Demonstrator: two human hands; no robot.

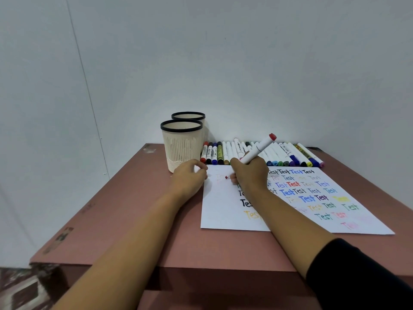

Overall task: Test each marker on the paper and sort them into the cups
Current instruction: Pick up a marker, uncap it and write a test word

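My right hand (249,173) grips a white marker with red ends (259,149), its red tip touching the white paper (223,211) near the top left, where faint pale letters show. My left hand (190,177) rests with curled fingers at the paper's left edge and holds something small and white, probably the marker's cap. The sheet is covered with "Test" written in many colours. Two cream cups with black rims stand at the back left, the near cup (181,146) in front of the far cup (188,116). A row of several markers (279,153) lies behind the paper.
The pinkish-brown table (138,220) stands against a white wall. Its front edge is close to me, and its left edge drops to a patterned floor (20,289). Bare tabletop lies left of the paper and in front of it.
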